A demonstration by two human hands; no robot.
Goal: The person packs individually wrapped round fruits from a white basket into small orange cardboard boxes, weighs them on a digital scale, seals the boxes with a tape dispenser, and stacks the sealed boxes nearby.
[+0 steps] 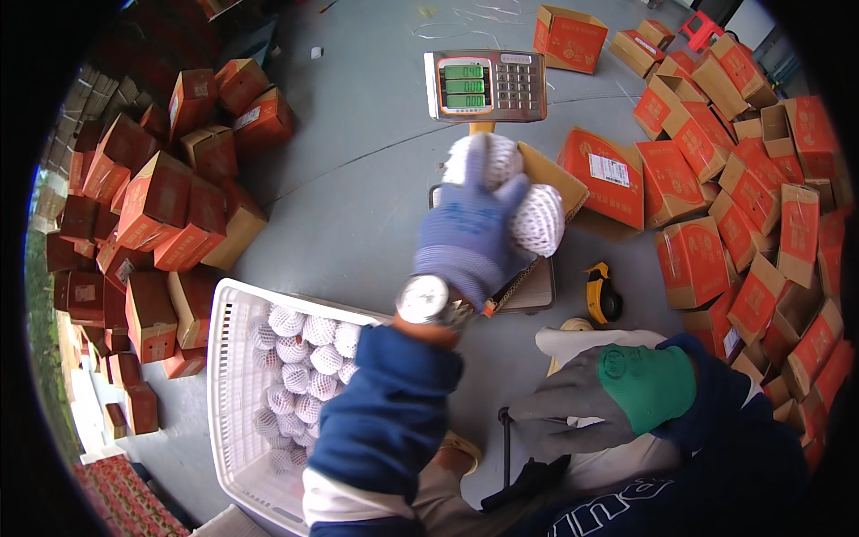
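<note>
My left hand, in a blue-violet knitted glove, is palm down over an orange cardboard box on the digital scale. Its fingers touch a round piece in a white foam net, while another netted piece lies by the thumb. Whether the hand grips either is hidden beneath the glove. Behind the box stands the scale's lit display; part of the scale platform shows below. My right hand, in a green and grey glove, rests over my leg with fingers apart, near the tip of a black rod.
A white plastic crate at left holds many foam-netted round pieces. A yellow and black tape dispenser lies on the grey floor right of the scale. Orange cartons are heaped at left and right. A red stool stands far back.
</note>
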